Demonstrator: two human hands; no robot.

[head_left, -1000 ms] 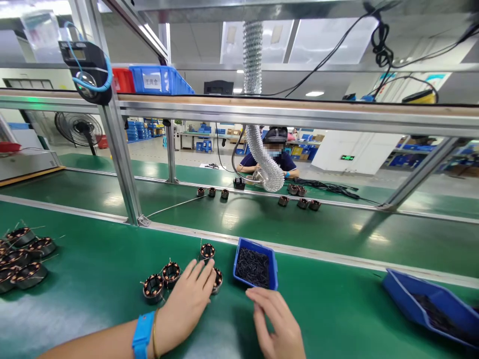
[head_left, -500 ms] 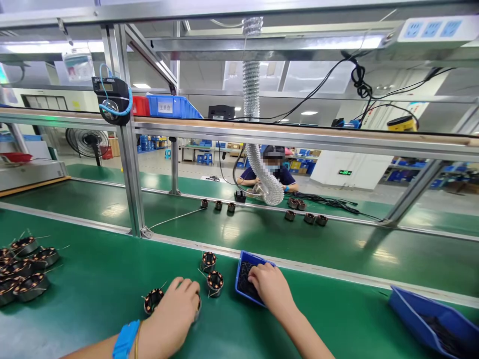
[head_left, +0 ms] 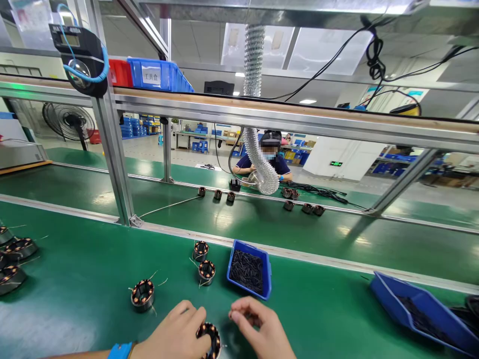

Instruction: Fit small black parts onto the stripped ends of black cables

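My left hand (head_left: 175,333) is closed around a wound stator coil (head_left: 211,339) at the near edge of the green mat (head_left: 90,294). My right hand (head_left: 258,329) sits just right of it, fingers pinched together near the coil; whatever they hold is too small to name. Three more stator coils stand ahead: one (head_left: 142,295) to the left, two (head_left: 206,271) (head_left: 200,250) farther on. A small blue tray (head_left: 248,271) of thin dark sleeves lies beyond my right hand.
Several more coils (head_left: 15,252) lie at the left edge. Another blue bin (head_left: 422,311) sits at the right. An aluminium frame post (head_left: 112,149) stands at the mat's far edge, the conveyor belt (head_left: 262,224) beyond. A person (head_left: 266,162) sits across the belt with coils nearby.
My right hand came out of the blue tray and back toward me. My left hand drew one coil to the near edge and tilted it up.
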